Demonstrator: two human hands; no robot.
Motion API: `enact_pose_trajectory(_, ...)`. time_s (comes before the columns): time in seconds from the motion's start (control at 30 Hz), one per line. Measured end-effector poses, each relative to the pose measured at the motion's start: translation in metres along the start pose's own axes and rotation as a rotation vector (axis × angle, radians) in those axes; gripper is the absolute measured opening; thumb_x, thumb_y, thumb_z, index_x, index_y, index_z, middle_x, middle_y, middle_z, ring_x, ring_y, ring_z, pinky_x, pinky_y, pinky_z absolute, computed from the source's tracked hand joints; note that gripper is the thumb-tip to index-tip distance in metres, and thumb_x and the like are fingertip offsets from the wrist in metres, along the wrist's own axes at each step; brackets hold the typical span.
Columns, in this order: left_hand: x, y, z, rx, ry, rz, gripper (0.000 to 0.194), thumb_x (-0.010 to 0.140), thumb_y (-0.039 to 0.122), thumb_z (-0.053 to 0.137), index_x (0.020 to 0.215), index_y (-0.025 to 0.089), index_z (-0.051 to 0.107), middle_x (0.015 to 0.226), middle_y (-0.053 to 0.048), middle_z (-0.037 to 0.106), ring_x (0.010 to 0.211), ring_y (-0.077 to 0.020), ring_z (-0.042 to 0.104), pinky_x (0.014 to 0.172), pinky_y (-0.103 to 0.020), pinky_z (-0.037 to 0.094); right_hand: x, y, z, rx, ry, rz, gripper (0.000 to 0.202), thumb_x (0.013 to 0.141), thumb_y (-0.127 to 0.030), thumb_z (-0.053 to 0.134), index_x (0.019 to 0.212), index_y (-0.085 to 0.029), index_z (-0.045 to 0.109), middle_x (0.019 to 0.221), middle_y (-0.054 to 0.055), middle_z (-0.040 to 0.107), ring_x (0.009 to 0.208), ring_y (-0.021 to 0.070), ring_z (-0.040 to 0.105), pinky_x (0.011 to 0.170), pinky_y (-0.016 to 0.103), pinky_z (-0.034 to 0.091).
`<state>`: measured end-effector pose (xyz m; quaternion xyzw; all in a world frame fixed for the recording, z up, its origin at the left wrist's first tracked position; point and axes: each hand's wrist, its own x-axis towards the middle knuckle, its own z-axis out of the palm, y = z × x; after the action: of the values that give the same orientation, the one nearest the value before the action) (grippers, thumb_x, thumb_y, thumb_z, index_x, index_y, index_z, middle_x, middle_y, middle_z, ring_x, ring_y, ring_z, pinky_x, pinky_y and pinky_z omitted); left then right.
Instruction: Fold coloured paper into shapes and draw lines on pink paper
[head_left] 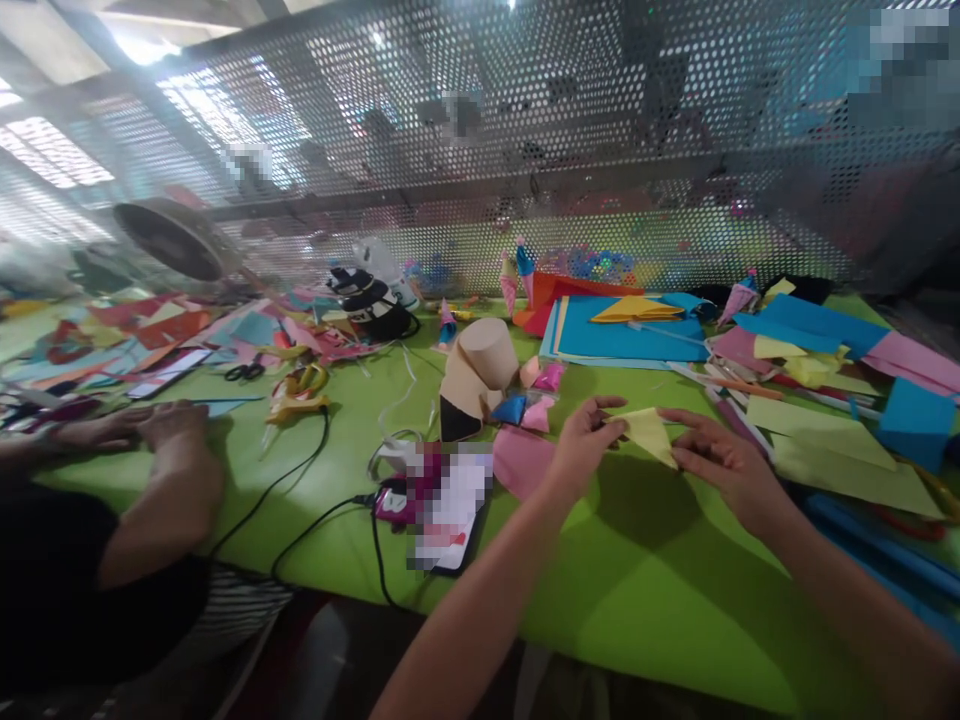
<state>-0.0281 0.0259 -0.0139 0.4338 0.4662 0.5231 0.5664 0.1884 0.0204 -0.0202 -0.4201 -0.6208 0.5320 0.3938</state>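
From my remote view, the work surface is a long table (660,610) covered in bright green. Behind it, a perforated metal screen (525,150) spans the full width of the scene, carried on a horizontal rail. Daylight passes through the holes, strongest at upper left, where I see bright window panels (52,150) and an overhead light patch (142,45). A round fan (176,240) stands at the left end of the table, tilted. Beyond the screen I can only make out blurred shapes and colours. The area below the near table edge is dark; I cannot tell the floor.
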Motion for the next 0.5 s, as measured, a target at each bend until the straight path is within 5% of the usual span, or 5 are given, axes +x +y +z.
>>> enact_pose_trajectory(0.17,0.002,0.001,-0.005,-0.023,-0.005,-0.103,0.037,0.078,0.020,0.071,0.115,0.014,0.067,0.078,0.000,0.062,0.068,-0.0095,0.060,0.065,-0.022,0.047,-0.006,-0.011,0.001,-0.244,-0.056,-0.240,0.057,0.087,-0.034,0.077,0.141,-0.033,0.061,0.103,0.005,0.073,0.093,0.0236,0.069,0.080,0.039,0.057)
enact_pose_trajectory(0.33,0.003,-0.001,-0.006,0.031,-0.040,-0.135,0.041,0.076,0.020,0.068,0.116,0.014,0.067,0.068,0.003,0.056,0.059,-0.0084,0.053,0.056,-0.020,0.040,-0.007,-0.008,0.004,-0.759,-0.037,-0.669,0.025,0.095,-0.025,0.066,0.116,-0.033,0.075,0.091,0.005,0.072,0.080,0.0214,0.066,0.067,0.035,0.050)
enact_pose_trajectory(0.5,-0.001,0.000,-0.005,0.068,-0.065,-0.156,0.042,0.075,0.019,0.065,0.117,0.013,0.065,0.061,0.005,0.053,0.052,-0.0080,0.047,0.050,-0.020,0.032,-0.017,-0.015,0.013,-1.068,-0.041,-0.826,0.042,0.094,-0.023,0.068,0.135,-0.028,0.064,0.111,0.011,0.072,0.100,0.0275,0.067,0.080,0.041,0.051)
